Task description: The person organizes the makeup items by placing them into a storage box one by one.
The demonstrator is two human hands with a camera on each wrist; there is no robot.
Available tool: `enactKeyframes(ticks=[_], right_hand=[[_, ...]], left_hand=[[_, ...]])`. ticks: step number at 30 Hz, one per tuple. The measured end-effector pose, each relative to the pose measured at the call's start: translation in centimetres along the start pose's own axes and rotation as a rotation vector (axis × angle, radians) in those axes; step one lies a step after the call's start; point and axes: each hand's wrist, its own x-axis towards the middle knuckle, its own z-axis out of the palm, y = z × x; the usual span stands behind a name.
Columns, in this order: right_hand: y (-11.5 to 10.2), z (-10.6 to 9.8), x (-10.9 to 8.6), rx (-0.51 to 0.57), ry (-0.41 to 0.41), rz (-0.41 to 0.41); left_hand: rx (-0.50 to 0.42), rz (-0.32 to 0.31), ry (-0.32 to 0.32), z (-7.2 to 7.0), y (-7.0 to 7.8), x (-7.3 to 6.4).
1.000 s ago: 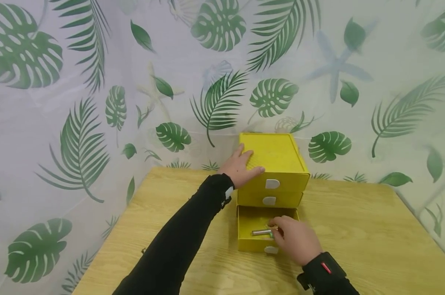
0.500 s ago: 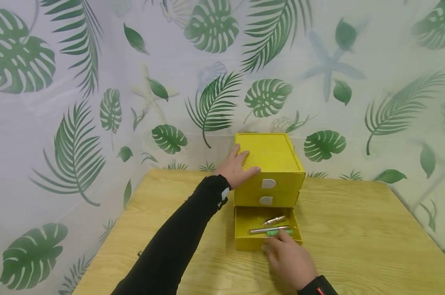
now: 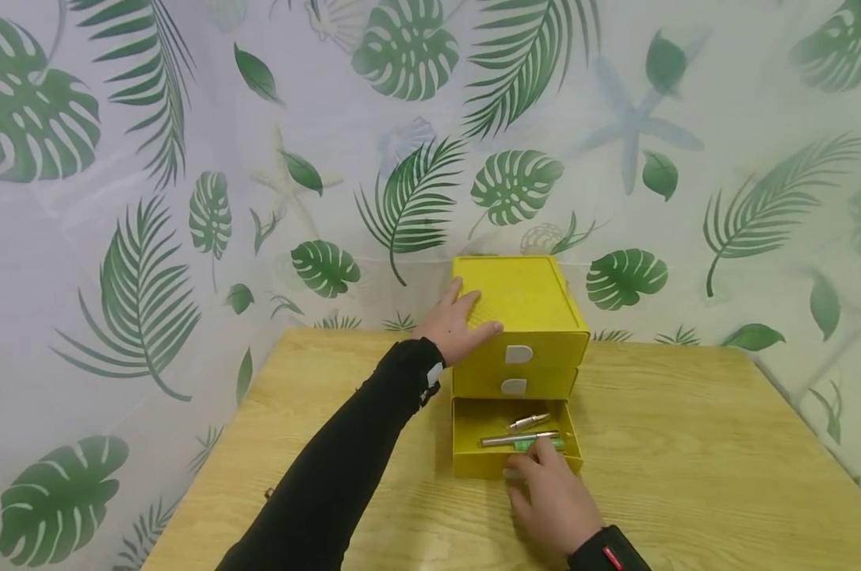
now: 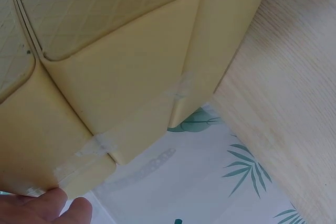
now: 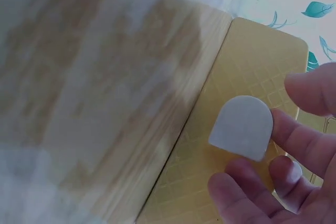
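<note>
A yellow drawer box (image 3: 519, 293) stands on the table with its bottom drawer (image 3: 487, 466) pulled out. My left hand (image 3: 455, 323) rests on the box's top left edge, fingers spread. In the left wrist view its fingertips (image 4: 50, 203) touch the box's side. At the drawer's front is my right hand (image 3: 555, 496); in the right wrist view one finger touches the edge of the white pull tab (image 5: 244, 127), with the thumb apart from it. Inside the drawer lie a slim silver pen (image 3: 505, 439), a shorter metallic pen-like piece (image 3: 528, 422) and a green item (image 3: 526, 446) partly covered by the hand.
Two upper drawers with white tabs (image 3: 519, 354) are closed. The wood-grain table (image 3: 687, 444) spreads around the box. Behind it hangs a leaf-patterned sheet (image 3: 416, 317). A small dark object (image 3: 269, 492) lies beside the left sleeve.
My right hand has come out of the drawer to its front, and the shorter metallic piece now shows inside. The drawer has slid in slightly. My left hand stays on the box.
</note>
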Motion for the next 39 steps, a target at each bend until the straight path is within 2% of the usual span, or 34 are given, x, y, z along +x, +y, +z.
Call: enactKeyframes(ticks=[5, 20, 27, 32, 39], right_hand=[[0.8, 0.4, 0.8, -0.009, 0.046, -0.030], [2.5, 1.2, 3.4, 0.001, 0.085, -0.076], [3.4, 1.9, 4.6, -0.013, 0.046, -0.055], [3.9, 2.0, 5.2, -0.006, 0.051, -0.059], [4.2, 1.8, 6.0, 0.016, 0.014, -0.082]], left_hand=[[0.006, 0.002, -0.008, -0.2, 0.0, 0.0], [0.006, -0.009, 0.000, -0.2, -0.1, 0.1], [0.010, -0.012, -0.004, 0.2, 0.0, 0.0], [0.002, -0.011, -0.008, 0.4, 0.0, -0.1], [0.002, 0.012, -0.023, 0.0, -0.4, 0.3]])
